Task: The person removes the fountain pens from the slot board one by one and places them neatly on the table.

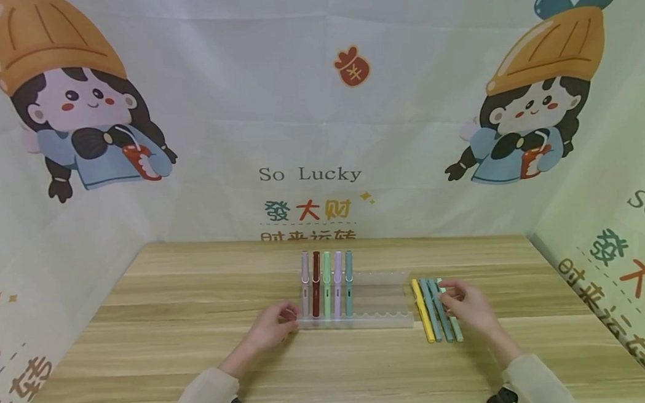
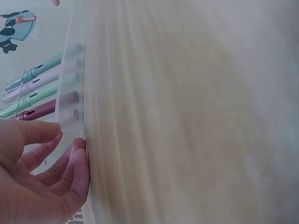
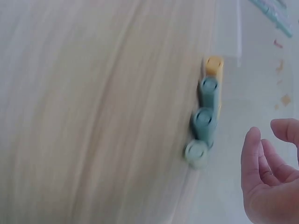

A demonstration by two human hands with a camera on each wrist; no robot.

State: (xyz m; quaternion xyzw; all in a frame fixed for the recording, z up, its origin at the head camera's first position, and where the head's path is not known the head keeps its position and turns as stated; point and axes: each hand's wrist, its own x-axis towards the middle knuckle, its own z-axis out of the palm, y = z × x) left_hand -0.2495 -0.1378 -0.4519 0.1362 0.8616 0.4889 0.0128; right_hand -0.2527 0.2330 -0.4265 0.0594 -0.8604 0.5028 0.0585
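A clear plastic pen rack (image 1: 385, 322) lies on the table, with several capped pens side by side in its left half: a greyish mauve pen (image 1: 306, 298), a dark red pen (image 1: 317, 288), a mint green pen, a lilac pen and a teal pen (image 1: 350, 286). At the rack's left end is my left hand (image 1: 271, 325), fingers loosely bent and fingertips at the corner. To the right of the rack lie a yellow pen (image 1: 422, 312), two teal pens and a pale green pen (image 1: 458, 332). Over the pale green one hovers my right hand (image 1: 467, 303), thumb and fingers apart in the right wrist view.
The wood-grain table (image 1: 194, 283) extends around the rack, with bare surface in front of it and to its left. A printed cloth (image 1: 211, 109) stands behind the table and along both sides. Notches line the rack's front edge.
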